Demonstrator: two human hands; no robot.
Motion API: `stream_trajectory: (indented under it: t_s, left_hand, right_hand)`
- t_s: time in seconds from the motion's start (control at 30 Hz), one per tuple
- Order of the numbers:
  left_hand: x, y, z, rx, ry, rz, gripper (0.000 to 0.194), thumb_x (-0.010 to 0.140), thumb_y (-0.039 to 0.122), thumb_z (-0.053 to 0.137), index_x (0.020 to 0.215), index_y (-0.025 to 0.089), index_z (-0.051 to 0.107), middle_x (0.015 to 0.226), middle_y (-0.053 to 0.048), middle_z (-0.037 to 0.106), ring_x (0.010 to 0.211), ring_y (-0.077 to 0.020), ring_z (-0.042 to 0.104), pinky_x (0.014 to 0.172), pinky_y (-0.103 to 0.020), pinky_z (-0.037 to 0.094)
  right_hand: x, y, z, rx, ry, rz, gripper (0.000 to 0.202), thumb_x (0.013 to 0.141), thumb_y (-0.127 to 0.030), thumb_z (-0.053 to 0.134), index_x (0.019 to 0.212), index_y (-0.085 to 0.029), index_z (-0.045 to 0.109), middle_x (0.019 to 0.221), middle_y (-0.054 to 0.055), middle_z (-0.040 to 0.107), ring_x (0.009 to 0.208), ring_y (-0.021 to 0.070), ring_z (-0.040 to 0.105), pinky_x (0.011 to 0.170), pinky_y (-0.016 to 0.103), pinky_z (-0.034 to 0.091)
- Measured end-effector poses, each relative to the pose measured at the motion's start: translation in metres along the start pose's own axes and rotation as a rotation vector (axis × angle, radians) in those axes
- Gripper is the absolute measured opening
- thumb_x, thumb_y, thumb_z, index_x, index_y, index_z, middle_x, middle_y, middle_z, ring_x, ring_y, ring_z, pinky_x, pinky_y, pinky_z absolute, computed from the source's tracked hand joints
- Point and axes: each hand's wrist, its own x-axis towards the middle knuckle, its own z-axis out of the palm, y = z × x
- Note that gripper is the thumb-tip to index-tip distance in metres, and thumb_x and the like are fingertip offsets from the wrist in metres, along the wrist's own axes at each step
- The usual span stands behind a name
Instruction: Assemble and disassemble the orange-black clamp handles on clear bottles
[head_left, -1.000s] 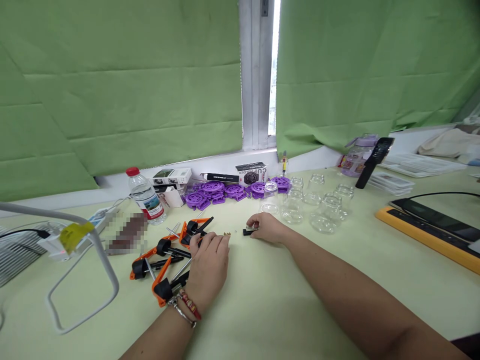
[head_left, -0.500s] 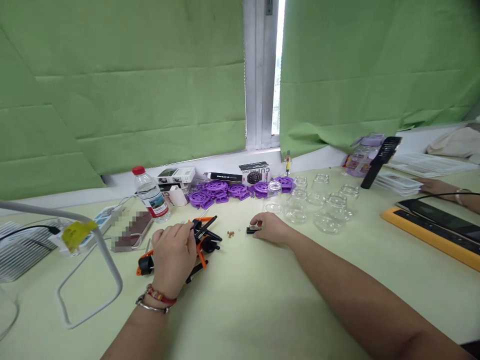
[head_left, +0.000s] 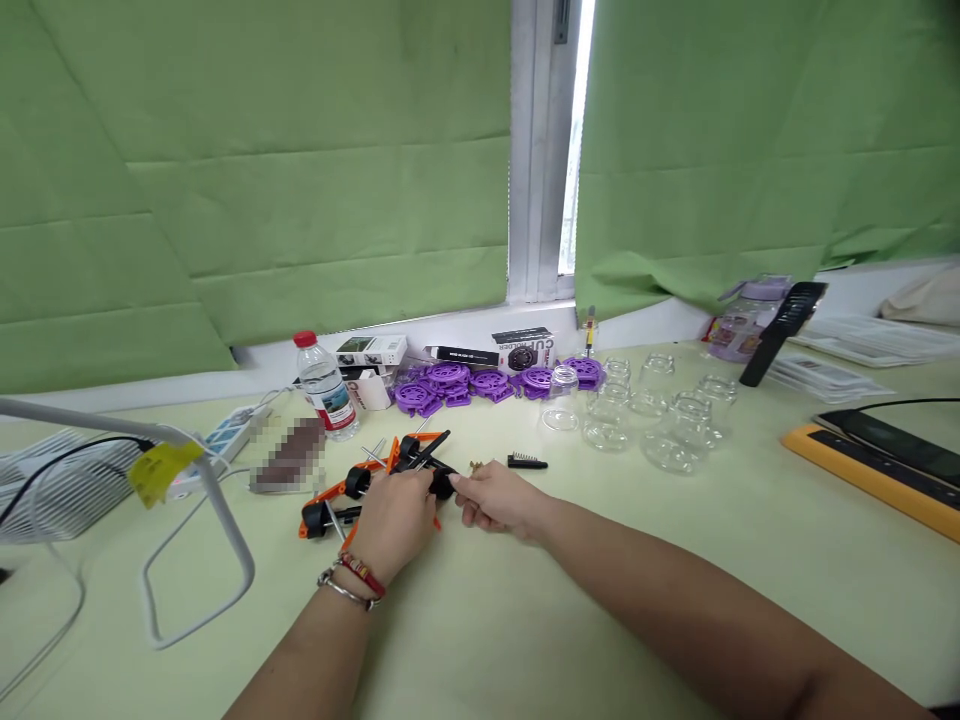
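My left hand (head_left: 397,515) is closed over a pile of orange and black parts (head_left: 319,520) with metal rods, its fingers curled around a piece mostly hidden beneath them. My right hand (head_left: 499,497) has its thumb and fingers pinched against a round black part (head_left: 442,486) at the right side of the pile; whatever sits between the fingertips is hidden. Just behind the right hand lie small brass-coloured pieces (head_left: 476,466), partly covered. A thin black piece with a metal spring (head_left: 528,461) lies free on the table to the right.
Several clear glass jars (head_left: 671,440) stand at the right. Purple plastic discs (head_left: 446,375) and small boxes (head_left: 525,352) line the wall. A water bottle (head_left: 328,390) stands behind the pile. At left is a grey metal frame (head_left: 240,550); far right, a yellow-edged device (head_left: 862,475).
My right hand has let go of the black piece with the spring and moved left to the orange and black parts. A co-worker's hand at far right is out of view.
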Motion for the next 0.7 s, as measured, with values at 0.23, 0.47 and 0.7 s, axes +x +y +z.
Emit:
stream_trajectory:
  t_s: [0.23,0.47,0.7]
  left_hand:
    - [0.001,-0.008,0.002,-0.013,0.057,-0.043,0.020,0.080,0.036,0.048,0.077,0.018,0.057,0.079,-0.008,0.063,0.072,-0.0231,0.060,0.063,-0.031,0.039]
    - [-0.001,-0.002,-0.002,-0.075,0.027,-0.033,0.023,0.082,0.041,0.047,0.076,0.020,0.053,0.075,-0.006,0.064,0.069,-0.0232,0.060,0.061,-0.031,0.037]
    - [-0.003,0.002,0.004,-0.318,0.020,-0.065,0.021,0.077,0.019,0.048,0.096,0.017,0.054,0.087,-0.008,0.063,0.078,-0.0213,0.060,0.063,-0.030,0.043]
  right_hand:
    - [-0.001,-0.001,0.005,0.180,-0.007,0.085,0.018,0.079,-0.027,0.054,0.067,-0.013,0.055,0.049,-0.002,0.052,0.032,0.0032,0.035,0.031,0.016,0.018]
    - [-0.018,0.013,-0.001,0.312,-0.081,0.013,0.020,0.079,-0.032,0.056,0.074,-0.013,0.058,0.057,0.000,0.058,0.037,0.0026,0.039,0.035,0.015,0.020]
    - [-0.023,0.020,0.008,0.283,-0.183,-0.134,0.027,0.073,-0.040,0.063,0.075,-0.014,0.058,0.060,-0.001,0.059,0.041,0.0036,0.039,0.039,0.018,0.024]
